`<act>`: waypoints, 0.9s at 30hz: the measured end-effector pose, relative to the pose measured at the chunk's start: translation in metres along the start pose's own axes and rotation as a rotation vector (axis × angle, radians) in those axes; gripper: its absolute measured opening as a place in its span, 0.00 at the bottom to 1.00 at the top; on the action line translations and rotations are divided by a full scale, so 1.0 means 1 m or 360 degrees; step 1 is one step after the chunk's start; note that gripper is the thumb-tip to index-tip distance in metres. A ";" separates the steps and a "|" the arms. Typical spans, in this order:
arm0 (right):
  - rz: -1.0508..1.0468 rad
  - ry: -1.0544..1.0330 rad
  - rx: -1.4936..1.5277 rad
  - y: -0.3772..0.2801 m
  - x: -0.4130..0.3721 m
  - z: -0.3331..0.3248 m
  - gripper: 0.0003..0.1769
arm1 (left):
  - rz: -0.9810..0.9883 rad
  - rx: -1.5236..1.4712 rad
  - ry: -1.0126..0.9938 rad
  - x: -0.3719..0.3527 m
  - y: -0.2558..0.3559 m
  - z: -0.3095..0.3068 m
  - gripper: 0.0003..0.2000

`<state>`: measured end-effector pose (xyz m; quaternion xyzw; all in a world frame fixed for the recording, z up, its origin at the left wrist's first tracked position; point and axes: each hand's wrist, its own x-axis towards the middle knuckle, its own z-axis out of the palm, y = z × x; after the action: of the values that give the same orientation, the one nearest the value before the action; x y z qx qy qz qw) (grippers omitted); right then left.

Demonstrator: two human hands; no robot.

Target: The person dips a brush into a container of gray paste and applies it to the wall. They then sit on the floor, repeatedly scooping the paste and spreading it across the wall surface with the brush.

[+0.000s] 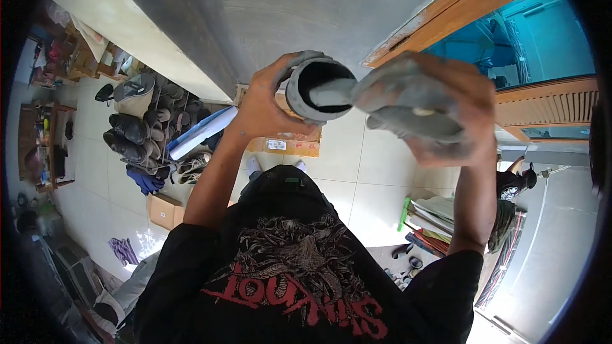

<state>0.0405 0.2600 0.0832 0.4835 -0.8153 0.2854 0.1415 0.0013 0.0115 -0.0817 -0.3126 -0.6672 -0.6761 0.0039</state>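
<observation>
My left hand is wrapped round a grey-smeared round container, its dark opening turned toward me. Grey stuff coats its rim and the fingertips of that hand. My right hand is closed just right of the container, heavily smeared with grey and blurred by motion. From its fingers a grey-coated flat piece, perhaps a spatula, reaches into the container's mouth; its exact kind is hidden under the grey. Behind the hands rises a grey wall.
Shoes are piled on a rack at left, beside a rolled white-and-blue sheet. A cardboard box sits on the tiled floor. An orange wooden frame borders the wall at right. Folded cloths hang lower right.
</observation>
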 end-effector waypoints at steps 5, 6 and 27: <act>-0.0146 0.0242 -0.0204 -0.011 0.020 -0.018 0.13 | -0.0111 0.0010 -0.0009 0.002 0.012 0.012 0.47; -0.0164 0.0240 -0.0231 -0.010 0.020 -0.021 0.13 | -0.0111 0.0012 -0.0022 0.003 0.013 0.015 0.47; -0.0402 0.0305 -0.0402 0.001 -0.007 -0.056 0.16 | -0.0120 -0.0025 0.0290 0.005 0.016 0.053 0.43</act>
<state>0.0402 0.2992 0.1236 0.5309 -0.7603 0.2055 0.3128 0.0264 0.0596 -0.0694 -0.2245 -0.6701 -0.7066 0.0366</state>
